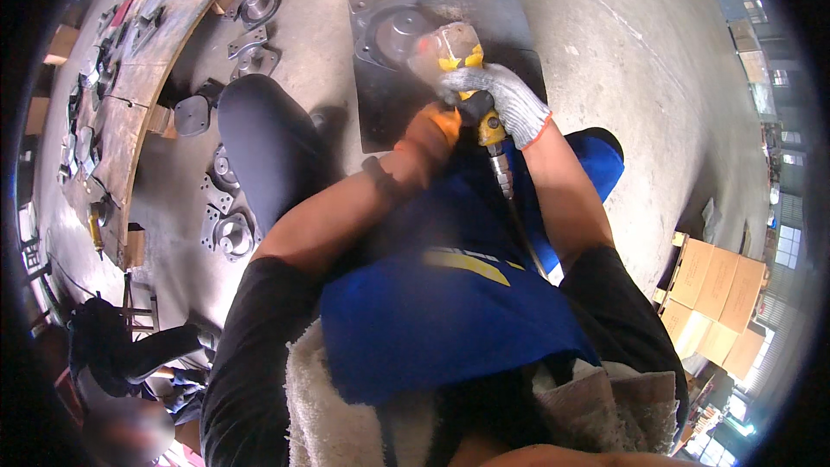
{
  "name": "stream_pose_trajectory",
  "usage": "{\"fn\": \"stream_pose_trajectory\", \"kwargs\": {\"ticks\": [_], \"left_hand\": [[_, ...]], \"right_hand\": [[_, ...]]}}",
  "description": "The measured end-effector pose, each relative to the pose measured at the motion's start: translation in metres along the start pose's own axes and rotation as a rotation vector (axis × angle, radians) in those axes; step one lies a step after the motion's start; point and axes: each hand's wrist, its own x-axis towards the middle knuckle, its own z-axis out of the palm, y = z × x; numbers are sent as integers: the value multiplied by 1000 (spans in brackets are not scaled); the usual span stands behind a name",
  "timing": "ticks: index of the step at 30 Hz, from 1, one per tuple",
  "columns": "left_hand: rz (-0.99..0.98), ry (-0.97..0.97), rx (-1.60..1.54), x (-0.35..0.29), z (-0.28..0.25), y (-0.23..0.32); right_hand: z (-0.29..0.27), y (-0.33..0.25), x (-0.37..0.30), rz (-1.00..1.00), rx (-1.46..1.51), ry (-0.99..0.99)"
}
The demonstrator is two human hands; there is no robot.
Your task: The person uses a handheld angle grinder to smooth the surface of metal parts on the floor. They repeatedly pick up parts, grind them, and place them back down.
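A yellow air grinder [490, 129] with a hose fitting at its rear end is held in front of me. My right hand [510, 102], in a grey-white knit glove, is closed around its body. My left hand [434, 131], in an orange glove, is closed on the grinder's dark side part. The grinder's head [458, 41] is over the right side of a round-hubbed metal part [399, 32]; whether it touches is hard to tell. That part lies on a dark plate [510, 30], and the picture is hazy around the head.
On the left stands a wooden bench [138, 112] bearing several metal parts. More metal castings [232, 233] lie on the floor beside my left leg. Cardboard boxes [713, 281] are stacked at the right. Another person [130, 355] works at the lower left.
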Motion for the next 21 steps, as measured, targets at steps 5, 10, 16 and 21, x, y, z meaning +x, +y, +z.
{"fn": "stream_pose_trajectory", "kwargs": {"ticks": [5,10,16,21], "left_hand": [[151,-154,534,2,1,3],[63,-44,294,-10,15,-19],[143,-12,326,-13,-20,28],[140,42,374,-13,-11,10]], "right_hand": [[9,5,4,197,69,81],[19,7,2,243,227,69],[20,19,8,181,337,12],[24,14,12,110,227,10]]}}
